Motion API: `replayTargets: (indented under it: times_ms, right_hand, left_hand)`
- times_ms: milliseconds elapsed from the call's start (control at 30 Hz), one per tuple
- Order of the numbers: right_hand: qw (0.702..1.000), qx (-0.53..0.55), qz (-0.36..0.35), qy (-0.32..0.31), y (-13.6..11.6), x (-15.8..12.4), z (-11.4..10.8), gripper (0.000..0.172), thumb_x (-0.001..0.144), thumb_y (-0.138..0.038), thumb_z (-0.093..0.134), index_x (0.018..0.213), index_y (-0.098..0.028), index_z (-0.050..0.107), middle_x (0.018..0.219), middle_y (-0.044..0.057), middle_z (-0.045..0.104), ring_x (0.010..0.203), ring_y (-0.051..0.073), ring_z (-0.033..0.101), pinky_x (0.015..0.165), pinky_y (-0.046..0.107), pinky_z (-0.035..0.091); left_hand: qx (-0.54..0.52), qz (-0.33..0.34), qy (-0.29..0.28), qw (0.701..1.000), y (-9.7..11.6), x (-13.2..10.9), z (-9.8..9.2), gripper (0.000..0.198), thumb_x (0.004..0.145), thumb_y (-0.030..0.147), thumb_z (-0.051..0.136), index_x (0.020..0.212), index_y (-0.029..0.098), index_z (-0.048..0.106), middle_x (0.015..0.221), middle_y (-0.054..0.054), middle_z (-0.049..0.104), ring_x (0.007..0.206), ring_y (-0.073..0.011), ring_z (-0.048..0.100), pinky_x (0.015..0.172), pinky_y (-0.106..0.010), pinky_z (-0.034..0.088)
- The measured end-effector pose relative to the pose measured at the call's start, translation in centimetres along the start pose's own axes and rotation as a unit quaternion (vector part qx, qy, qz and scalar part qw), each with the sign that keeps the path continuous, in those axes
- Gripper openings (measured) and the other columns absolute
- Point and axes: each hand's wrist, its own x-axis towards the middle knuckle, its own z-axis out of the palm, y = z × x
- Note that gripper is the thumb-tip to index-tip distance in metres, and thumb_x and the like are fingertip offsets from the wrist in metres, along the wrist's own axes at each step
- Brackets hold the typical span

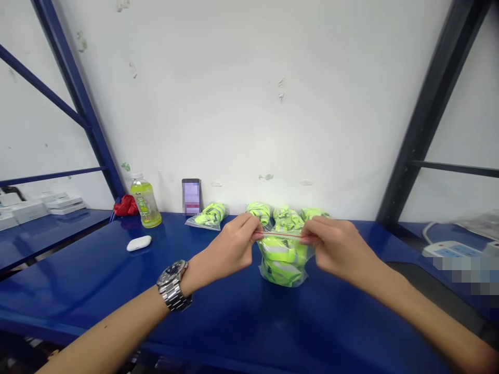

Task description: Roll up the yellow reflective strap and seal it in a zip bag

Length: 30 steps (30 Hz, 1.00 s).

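Glossy blue surface [117, 280] against a white scuffed wall, dark blue rack uprights L and R. Clear zip bag [284, 259] stuffed w/ hi-vis yellow-green items stands upright at centre, base on the surface, mouth up.

Left hand [230, 248]: thumb and forefinger pinched shut on the L end of the bag's red zip strip. Metal wristwatch [174, 285] on that wrist. Right hand [335, 245]: fingers pinched shut on the R end of the same strip. Strip runs horizontally, L to R, directly between the two grips; bag body hangs below both. Hands roughly level and equally near, each at its own end.

Behind the bag, along the wall: more packed hi-vis bags [286, 215], one further bag [208, 215] lying to the L. Also phone [191, 197] propped on the wall, green drink bottle [145, 202], red cloth [126, 206], white earbud case [139, 242]. Power strip [448, 249] far R, partly blurred.
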Motion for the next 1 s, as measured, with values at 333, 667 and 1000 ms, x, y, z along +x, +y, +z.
replayTargets:
  times_ms: [333, 667, 1000]
  right_hand:
    - [0.999, 0.028, -0.031, 0.020, -0.8, 0.5, 0.6, 0.018, 0.093, -0.020, 0.046, 0.082, -0.017, 0.060, 0.069, 0.002, 0.055, 0.055, 0.011, 0.047, 0.051, 0.024, 0.036]
    - [0.985, 0.166, -0.033, 0.018, -2.1, 0.3, -1.3, 0.014, 0.089, -0.018, 0.053, 0.081, -0.020, 0.064, 0.067, 0.002, 0.062, 0.056, 0.012, 0.053, 0.053, 0.026, 0.042]
    - [0.983, 0.147, 0.104, 0.024, 2.3, -2.3, -1.7, 0.018, 0.088, -0.031, 0.057, 0.074, -0.021, 0.064, 0.067, 0.002, 0.065, 0.059, 0.016, 0.058, 0.054, 0.028, 0.044]
  left_hand:
    - [0.050, -0.023, -0.024, 0.998, 0.7, -0.1, -2.1, 0.018, 0.094, 0.025, 0.043, 0.107, 0.015, 0.050, 0.101, -0.011, 0.056, 0.093, -0.0214, 0.052, 0.081, -0.038, 0.046]
    - [0.098, -0.015, -0.244, 0.965, 3.4, 1.9, -0.8, 0.043, 0.075, 0.042, 0.069, 0.106, 0.017, 0.054, 0.083, -0.007, 0.064, 0.069, -0.0217, 0.061, 0.054, -0.030, 0.041]
    - [0.286, -0.105, -0.004, 0.953, -5.6, 0.8, -5.6, 0.038, 0.085, 0.023, 0.055, 0.123, 0.019, 0.054, 0.106, -0.013, 0.065, 0.095, -0.0285, 0.061, 0.078, -0.040, 0.048]
